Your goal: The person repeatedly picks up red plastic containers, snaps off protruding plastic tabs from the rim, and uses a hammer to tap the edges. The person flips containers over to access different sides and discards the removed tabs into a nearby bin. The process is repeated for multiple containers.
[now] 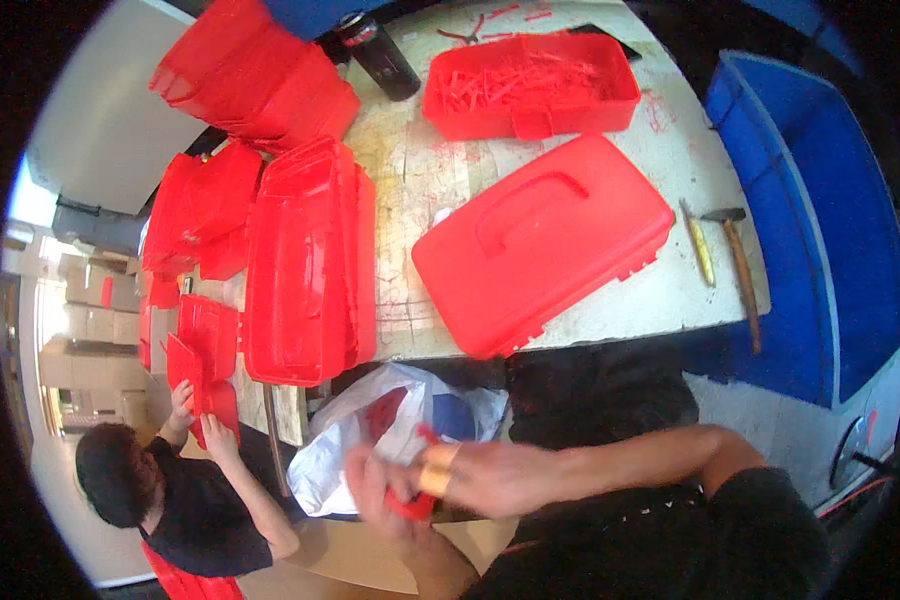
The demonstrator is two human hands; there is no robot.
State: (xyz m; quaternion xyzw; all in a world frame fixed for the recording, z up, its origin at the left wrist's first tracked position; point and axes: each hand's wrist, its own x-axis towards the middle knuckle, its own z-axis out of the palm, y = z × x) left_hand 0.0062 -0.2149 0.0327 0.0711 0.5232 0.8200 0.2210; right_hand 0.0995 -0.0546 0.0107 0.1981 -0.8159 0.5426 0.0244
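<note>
Near the white plastic bag (315,472): I see the left hand (375,490) gripping a small red plastic piece (410,506), probably to steady it.
Right hand (500,478): blurred; finger state, I cannot tell.

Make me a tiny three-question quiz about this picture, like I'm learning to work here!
1. What lies in the open red box to the right of the black flask?
2. True or false: the hammer lies to the right of the yellow tool.
3. The small piece at the left hand is: a) blue, b) red, c) white.

Key: 1. Loose red strips. 2. True. 3. b.
</note>
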